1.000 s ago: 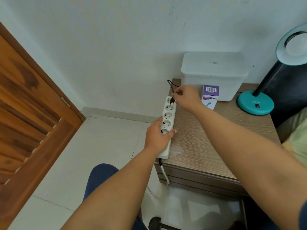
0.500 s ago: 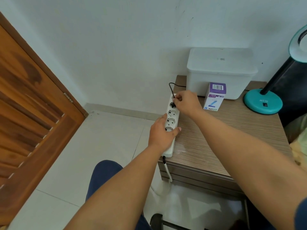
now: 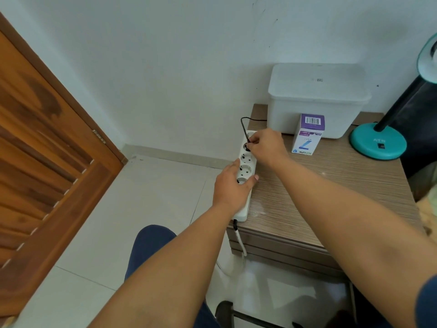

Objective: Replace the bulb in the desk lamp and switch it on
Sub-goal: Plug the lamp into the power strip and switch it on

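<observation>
A brown wooden door with slatted panels fills the left side, its hinge showing on the edge nearest the corner. Beside it runs a white wall, marked with a few dark scuffs higher up, and a pale skirting strip along its foot. The floor is laid in large pale tiles with thin grout lines. On the desk (wood-grain top, drawers below the front edge) stands a white lidded bin, pushed back against the wall. A dark chair shows at the right edge, near the desk's far side.
</observation>
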